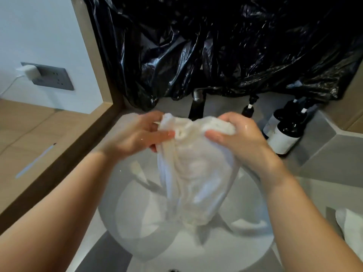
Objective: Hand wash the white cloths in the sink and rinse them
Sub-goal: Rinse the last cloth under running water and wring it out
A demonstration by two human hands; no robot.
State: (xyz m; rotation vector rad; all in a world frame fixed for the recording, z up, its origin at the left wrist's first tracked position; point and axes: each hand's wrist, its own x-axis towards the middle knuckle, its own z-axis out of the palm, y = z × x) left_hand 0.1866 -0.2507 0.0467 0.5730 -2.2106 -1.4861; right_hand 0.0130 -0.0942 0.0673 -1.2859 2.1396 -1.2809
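Note:
A wet white cloth (194,169) hangs bunched above the white sink (125,209). My left hand (137,134) pinches its top left edge between thumb and fingers. My right hand (239,136) grips the top right part, with the fingers curled round a fold. Both hands are wet and held just in front of the faucet (197,101). The lower end of the cloth drops into the basin, where more white fabric lies (247,223). Another white cloth (349,226) lies on the counter at the right edge.
Dark pump bottles (284,134) stand on the grey counter to the right of the faucet. Black plastic sheeting (225,46) covers the wall behind. A wooden ledge (29,138) lies to the left, below a wall socket with a white charger (29,72).

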